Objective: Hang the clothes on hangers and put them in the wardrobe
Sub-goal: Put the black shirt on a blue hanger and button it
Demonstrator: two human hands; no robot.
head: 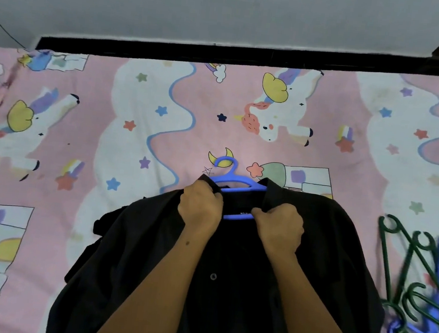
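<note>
**Collar pinched to seat the shirt on its hanger**

Both sets of fingers were curled tight on the collar: the left hand [200, 207] at one side, the right hand [279, 227] at the other, probably to settle it over the blue hanger [233, 188], whose hook poked out above. The black shirt [319, 256] lay flat on the unicorn bedsheet [137, 120], giving support. Spare hangers [415, 292] waited just beside it, at the right.

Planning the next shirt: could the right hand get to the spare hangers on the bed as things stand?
Probably yes. The spare hangers lie uncovered on the bed, right of the shirt, nothing between. But the right hand is gripping the collar and must let go first.
</note>
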